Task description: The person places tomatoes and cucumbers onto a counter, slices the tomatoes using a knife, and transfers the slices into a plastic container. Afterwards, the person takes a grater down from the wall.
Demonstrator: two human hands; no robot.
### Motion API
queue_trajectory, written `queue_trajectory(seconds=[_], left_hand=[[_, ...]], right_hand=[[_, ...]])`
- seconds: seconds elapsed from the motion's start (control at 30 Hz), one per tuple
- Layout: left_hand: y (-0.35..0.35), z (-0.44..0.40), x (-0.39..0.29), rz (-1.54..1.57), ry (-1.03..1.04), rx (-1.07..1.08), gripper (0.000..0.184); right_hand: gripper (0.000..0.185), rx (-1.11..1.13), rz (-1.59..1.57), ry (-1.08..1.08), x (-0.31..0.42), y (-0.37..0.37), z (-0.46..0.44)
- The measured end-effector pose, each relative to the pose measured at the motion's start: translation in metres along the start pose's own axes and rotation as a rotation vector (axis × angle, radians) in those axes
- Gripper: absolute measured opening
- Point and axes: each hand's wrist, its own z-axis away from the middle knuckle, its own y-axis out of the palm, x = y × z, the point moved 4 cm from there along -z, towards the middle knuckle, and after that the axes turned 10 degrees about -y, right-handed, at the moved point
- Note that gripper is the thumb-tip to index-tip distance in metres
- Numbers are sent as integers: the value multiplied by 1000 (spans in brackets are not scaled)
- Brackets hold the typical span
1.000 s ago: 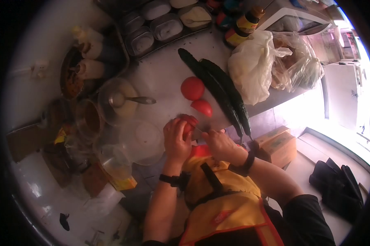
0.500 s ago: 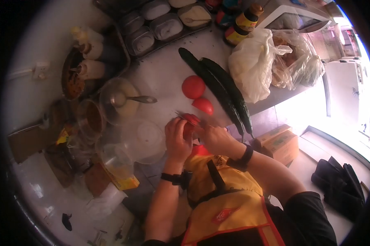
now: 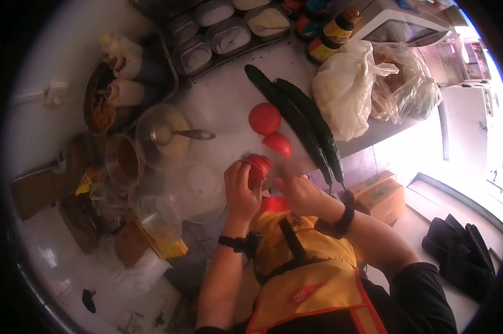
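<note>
My left hand [image 3: 243, 192] is curled round a partly sliced tomato [image 3: 258, 167] on the counter, its fingers pressed against the tomato's side. Just right of it, my right hand [image 3: 302, 195] is closed in a fist round a knife; the handle is hidden in the grip and the blade is blurred. Thin slices show at the tomato's right edge. Farther back lie a cut tomato piece [image 3: 278, 145] and a rounded red tomato [image 3: 264, 118]. Two long dark green cucumbers [image 3: 301, 114] lie side by side to their right.
A clear bowl with a ladle [image 3: 193, 134] stands left, by a translucent container [image 3: 198, 192]. Metal seasoning trays [image 3: 229, 39] line the back. A sauce bottle [image 3: 335, 34] and plastic bags [image 3: 343, 89] are back right; a cardboard box [image 3: 378, 197] sits below the counter edge.
My right hand has drawn back to the right, away from the tomato. The blade tip that stuck out beyond the tomato no longer shows there. My left hand stays on the tomato.
</note>
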Motion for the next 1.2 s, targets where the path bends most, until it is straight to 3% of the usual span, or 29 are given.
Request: queue_trajectory(seconds=[0.07,0.2,0.27,0.5,0.6,0.8,0.9,0.97,1.2], left_hand=[[-1,0,-2,1,4,13,50],[0,-4,1,10,6,26,49],[-1,-3,-3,50,-37,47,48],[1,6,7,28,-20,2,50],[1,5,5,40,-34,5,55],[0,7,9,11,-40,40,55],[1,3,11,14,-23,29,49],[0,4,8,71,-31,32,50],[-3,4,2,62,-54,60,49]], right_hand=[[16,-129,1,-101,-6,11,-13],[18,-138,90,-36,-9,20,-17],[32,42,60,129,-3,12,2],[18,-38,33,122,8,8,13],[18,-117,85,-1,20,-6,17],[33,-136,-20,-100,-10,27,-11],[32,-146,52,-75,-5,22,-12],[26,-17,48,109,-5,20,2],[20,51,143,148,-1,16,3]])
